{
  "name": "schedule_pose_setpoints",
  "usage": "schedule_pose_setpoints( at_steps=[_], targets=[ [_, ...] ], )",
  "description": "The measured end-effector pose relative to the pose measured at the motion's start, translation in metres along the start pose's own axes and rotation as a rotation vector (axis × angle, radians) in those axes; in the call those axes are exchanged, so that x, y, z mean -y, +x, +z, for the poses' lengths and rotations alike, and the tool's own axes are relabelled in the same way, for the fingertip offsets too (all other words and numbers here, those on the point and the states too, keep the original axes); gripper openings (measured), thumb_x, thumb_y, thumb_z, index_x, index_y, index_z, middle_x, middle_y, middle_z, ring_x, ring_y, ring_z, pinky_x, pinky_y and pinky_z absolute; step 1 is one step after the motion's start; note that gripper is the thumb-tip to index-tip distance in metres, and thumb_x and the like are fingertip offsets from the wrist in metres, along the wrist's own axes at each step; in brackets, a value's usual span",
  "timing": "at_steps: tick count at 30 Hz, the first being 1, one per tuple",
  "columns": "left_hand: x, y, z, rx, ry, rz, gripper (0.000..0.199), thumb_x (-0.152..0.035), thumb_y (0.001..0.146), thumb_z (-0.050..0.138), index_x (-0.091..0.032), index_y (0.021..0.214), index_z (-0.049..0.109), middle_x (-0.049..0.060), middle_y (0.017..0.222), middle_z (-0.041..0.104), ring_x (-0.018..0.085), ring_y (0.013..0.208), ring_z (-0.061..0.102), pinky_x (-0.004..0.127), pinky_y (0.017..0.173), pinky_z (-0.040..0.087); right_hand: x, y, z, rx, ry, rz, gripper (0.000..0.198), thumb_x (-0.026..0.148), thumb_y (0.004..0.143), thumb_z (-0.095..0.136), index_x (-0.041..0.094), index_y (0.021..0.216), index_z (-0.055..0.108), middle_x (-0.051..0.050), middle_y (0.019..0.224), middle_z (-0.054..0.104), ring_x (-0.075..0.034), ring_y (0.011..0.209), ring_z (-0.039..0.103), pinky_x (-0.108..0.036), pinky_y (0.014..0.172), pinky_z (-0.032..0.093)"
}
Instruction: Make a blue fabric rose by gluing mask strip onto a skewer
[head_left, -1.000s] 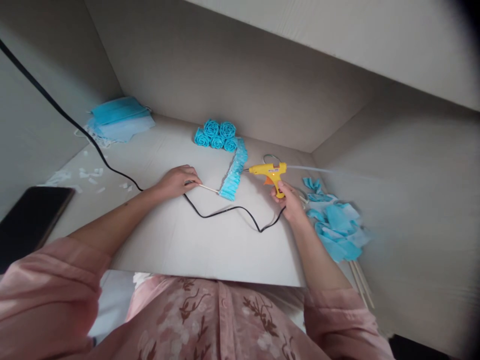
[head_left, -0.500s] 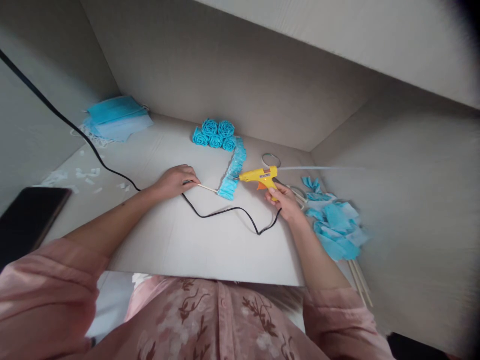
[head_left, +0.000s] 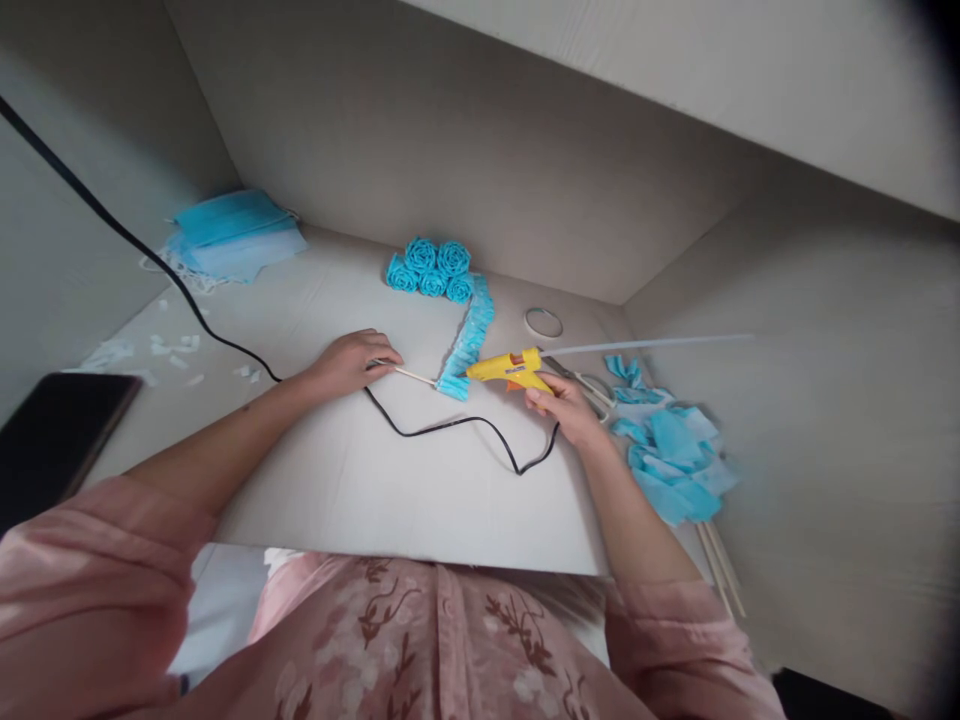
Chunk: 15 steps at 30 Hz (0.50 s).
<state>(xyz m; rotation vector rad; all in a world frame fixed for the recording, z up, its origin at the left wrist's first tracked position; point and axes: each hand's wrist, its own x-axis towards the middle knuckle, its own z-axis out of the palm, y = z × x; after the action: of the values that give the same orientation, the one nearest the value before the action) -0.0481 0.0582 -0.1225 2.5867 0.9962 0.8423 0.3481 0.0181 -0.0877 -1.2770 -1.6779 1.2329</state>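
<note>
My right hand [head_left: 564, 405] is closed around the handle of a yellow glue gun [head_left: 510, 367], with a long clear glue stick [head_left: 645, 345] jutting from its back. The gun's tip is at the near part of a pleated blue strip [head_left: 470, 335], which curves away across the table. Between the fingertips of my left hand [head_left: 352, 362] is a thin wooden stick [head_left: 415, 376]; its far end meets the strip's near end. Rolled blue fabric roses [head_left: 431, 268] are grouped at the strip's far end.
Blue face masks [head_left: 232, 235] are stacked at the back left, near white scraps [head_left: 172, 345]. A black cord [head_left: 457, 420] crosses the table. On the right lie a tape ring [head_left: 544, 322], scissors [head_left: 596, 395], blue cloth pieces [head_left: 679, 450] and wooden sticks [head_left: 721, 570]. A phone [head_left: 60, 435] is at left.
The glue gun has shifted slightly left and nearer to me, its tip moving down along the strip. The glue stick tilts more upward at its rear. My left hand has barely moved.
</note>
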Motion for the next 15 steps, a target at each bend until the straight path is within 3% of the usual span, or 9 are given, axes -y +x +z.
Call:
schedule_pose_setpoints(
  at_steps=[4, 10, 15],
  targets=[
    [-0.0003, 0.0008, 0.0002, -0.001, -0.021, 0.009, 0.032, -0.037, 0.101, 0.05, -0.02, 0.091, 0.076, 0.007, 0.087, 0.072, 0.019, 0.085, 0.062, 0.03, 0.078, 0.046, 0.0035, -0.001, 0.0005, 0.017, -0.044, -0.013, 0.037, 0.051, 0.081, 0.072, 0.02, 0.1, 0.08, -0.004, 0.083, 0.068, -0.013, 0.06, 0.041, -0.027, 0.055, 0.033],
    [0.0012, -0.0001, 0.002, -0.026, -0.051, 0.013, 0.033, -0.039, 0.101, 0.052, -0.021, 0.089, 0.076, 0.007, 0.087, 0.072, 0.019, 0.085, 0.063, 0.03, 0.077, 0.046, 0.0064, -0.0026, -0.0003, 0.039, -0.083, 0.0, 0.041, 0.054, 0.081, 0.073, 0.018, 0.1, 0.08, -0.001, 0.07, 0.061, -0.011, 0.056, 0.04, -0.026, 0.054, 0.032],
    [0.0028, -0.0004, 0.0033, -0.041, -0.07, 0.015, 0.034, -0.041, 0.101, 0.053, -0.021, 0.088, 0.077, 0.007, 0.087, 0.072, 0.019, 0.084, 0.063, 0.03, 0.076, 0.047, 0.008, -0.0026, 0.0009, 0.035, -0.056, 0.002, 0.042, 0.055, 0.081, 0.072, 0.017, 0.1, 0.079, 0.0, 0.07, 0.06, -0.011, 0.056, 0.04, -0.026, 0.054, 0.032]
  ],
)
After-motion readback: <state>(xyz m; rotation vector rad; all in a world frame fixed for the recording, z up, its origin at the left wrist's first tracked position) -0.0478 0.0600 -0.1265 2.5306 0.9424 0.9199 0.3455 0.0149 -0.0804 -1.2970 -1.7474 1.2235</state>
